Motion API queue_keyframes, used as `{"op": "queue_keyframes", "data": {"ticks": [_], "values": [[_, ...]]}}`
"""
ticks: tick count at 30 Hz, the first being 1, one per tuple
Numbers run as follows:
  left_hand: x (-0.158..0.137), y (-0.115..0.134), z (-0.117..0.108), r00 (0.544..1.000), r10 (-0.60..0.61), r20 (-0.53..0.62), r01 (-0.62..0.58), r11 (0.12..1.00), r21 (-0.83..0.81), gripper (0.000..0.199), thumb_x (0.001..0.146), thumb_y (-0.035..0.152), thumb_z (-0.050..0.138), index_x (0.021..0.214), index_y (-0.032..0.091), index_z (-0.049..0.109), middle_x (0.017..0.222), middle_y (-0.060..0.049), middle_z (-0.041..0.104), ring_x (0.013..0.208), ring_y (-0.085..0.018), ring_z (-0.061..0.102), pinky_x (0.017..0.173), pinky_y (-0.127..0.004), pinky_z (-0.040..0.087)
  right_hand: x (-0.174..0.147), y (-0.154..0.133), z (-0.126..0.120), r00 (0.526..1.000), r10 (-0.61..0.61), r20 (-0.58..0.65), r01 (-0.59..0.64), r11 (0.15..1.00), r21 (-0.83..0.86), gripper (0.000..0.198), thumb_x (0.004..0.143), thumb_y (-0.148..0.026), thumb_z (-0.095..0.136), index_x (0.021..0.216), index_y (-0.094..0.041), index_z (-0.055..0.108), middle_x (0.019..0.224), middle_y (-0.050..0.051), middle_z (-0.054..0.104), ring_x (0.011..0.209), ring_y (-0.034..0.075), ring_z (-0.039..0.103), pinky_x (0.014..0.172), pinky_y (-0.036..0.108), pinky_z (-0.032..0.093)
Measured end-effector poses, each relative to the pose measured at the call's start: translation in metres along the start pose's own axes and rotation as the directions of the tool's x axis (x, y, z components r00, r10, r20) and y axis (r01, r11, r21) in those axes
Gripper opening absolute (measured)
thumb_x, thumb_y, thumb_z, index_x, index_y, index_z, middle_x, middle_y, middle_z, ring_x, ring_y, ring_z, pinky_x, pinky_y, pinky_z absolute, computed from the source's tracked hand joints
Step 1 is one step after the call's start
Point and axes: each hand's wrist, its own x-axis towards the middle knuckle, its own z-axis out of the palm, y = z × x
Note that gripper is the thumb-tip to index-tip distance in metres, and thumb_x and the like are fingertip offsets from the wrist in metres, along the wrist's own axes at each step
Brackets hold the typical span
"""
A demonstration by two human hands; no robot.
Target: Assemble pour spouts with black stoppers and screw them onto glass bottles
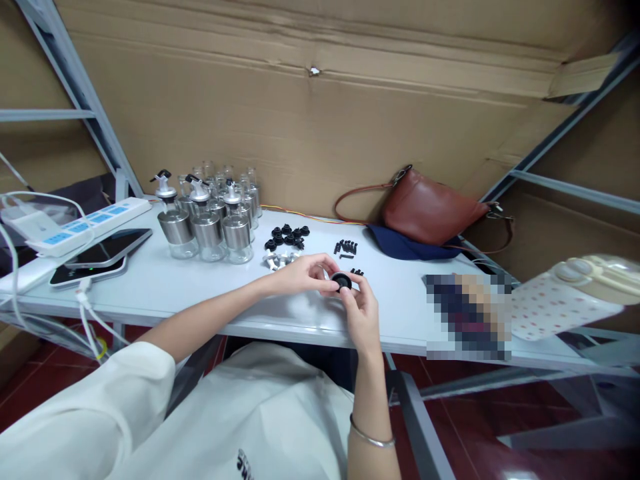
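Above the front part of the table, my left hand (pixel 307 275) and my right hand (pixel 363 313) meet around a black round cap (pixel 343 281). Fingers of both hands are closed on its rim, and its dark hollow side faces me. Just behind my left hand lie white and grey spout pieces (pixel 280 259), partly hidden by it. Farther back is a group of black caps (pixel 287 235). Small black levers (pixel 346 247) lie in rows beyond my right hand, with a few more black pieces (pixel 357 271) close to its fingers.
Several glass bottles with metal bands (pixel 210 233) stand at the back left, the front three with spouts. Left of them are a power strip (pixel 95 227), phones (pixel 107 250) and cables. A brown bag (pixel 433 207) rests on dark blue cloth (pixel 415 245); a dotted bottle (pixel 555 300) lies right.
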Motion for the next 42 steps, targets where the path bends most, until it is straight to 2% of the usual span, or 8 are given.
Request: {"op": "queue_keyframes", "data": {"ticks": [4, 12, 23, 29, 34, 42], "values": [[-0.0002, -0.0009, 0.0006, 1.0, 0.01, 0.006, -0.01, 1.0, -0.018, 0.031, 0.072, 0.031, 0.072, 0.09, 0.013, 0.056, 0.068, 0.002, 0.06, 0.06, -0.009, 0.056, 0.058, -0.023, 0.04, -0.0004, -0.0008, -0.0008, 1.0, 0.014, 0.015, -0.014, 1.0, -0.001, 0.027, 0.083, -0.044, 0.06, 0.098, -0.022, 0.056, 0.077, 0.002, 0.073, 0.064, 0.023, 0.07, 0.069, 0.036, 0.053], [-0.002, -0.0009, 0.0048, 0.997, 0.053, 0.048, -0.048, 0.993, -0.109, 0.033, 0.074, 0.037, 0.072, 0.086, 0.014, 0.05, 0.07, -0.002, 0.064, 0.066, -0.013, 0.062, 0.069, -0.03, 0.046, -0.0002, -0.0008, -0.0012, 0.998, -0.038, 0.048, 0.037, 0.999, 0.017, 0.024, 0.085, -0.04, 0.057, 0.101, -0.021, 0.056, 0.065, -0.003, 0.066, 0.056, 0.016, 0.062, 0.061, 0.03, 0.05], [-0.0027, -0.0009, 0.0029, 0.998, 0.065, 0.021, -0.064, 0.997, -0.044, 0.033, 0.073, 0.037, 0.072, 0.085, 0.014, 0.051, 0.074, -0.004, 0.065, 0.07, -0.013, 0.062, 0.069, -0.029, 0.043, -0.0017, -0.0011, -0.002, 0.997, -0.038, 0.061, 0.038, 0.999, 0.009, 0.022, 0.087, -0.037, 0.055, 0.102, -0.021, 0.055, 0.06, -0.005, 0.061, 0.052, 0.013, 0.056, 0.059, 0.028, 0.046], [-0.0032, 0.0029, 0.0038, 0.998, 0.057, 0.032, -0.055, 0.997, -0.051, 0.035, 0.073, 0.039, 0.072, 0.084, 0.014, 0.049, 0.074, -0.003, 0.065, 0.07, -0.014, 0.062, 0.069, -0.029, 0.043, -0.0015, -0.0053, -0.0006, 0.997, -0.044, 0.065, 0.042, 0.998, 0.041, 0.022, 0.086, -0.037, 0.055, 0.102, -0.021, 0.056, 0.061, -0.003, 0.063, 0.054, 0.016, 0.059, 0.063, 0.031, 0.048], [-0.0031, 0.0019, 0.0042, 0.991, 0.11, 0.08, -0.108, 0.994, -0.03, 0.025, 0.081, 0.032, 0.064, 0.089, 0.017, 0.045, 0.065, 0.002, 0.061, 0.066, -0.012, 0.059, 0.072, -0.029, 0.042, -0.0012, -0.0069, 0.0007, 0.995, -0.061, 0.076, 0.058, 0.997, 0.042, 0.022, 0.087, -0.039, 0.054, 0.1, -0.021, 0.055, 0.065, -0.001, 0.068, 0.059, 0.019, 0.065, 0.069, 0.035, 0.051], [-0.0026, 0.0006, 0.0031, 0.994, 0.099, 0.049, -0.104, 0.988, 0.111, 0.023, 0.074, 0.02, 0.064, 0.091, 0.015, 0.05, 0.072, 0.003, 0.055, 0.066, -0.01, 0.052, 0.064, -0.024, 0.04, 0.0004, -0.0001, -0.0005, 0.997, 0.003, 0.078, -0.006, 0.999, 0.038, 0.022, 0.084, -0.039, 0.056, 0.097, -0.023, 0.048, 0.066, -0.001, 0.069, 0.054, 0.019, 0.067, 0.065, 0.035, 0.054]]}}
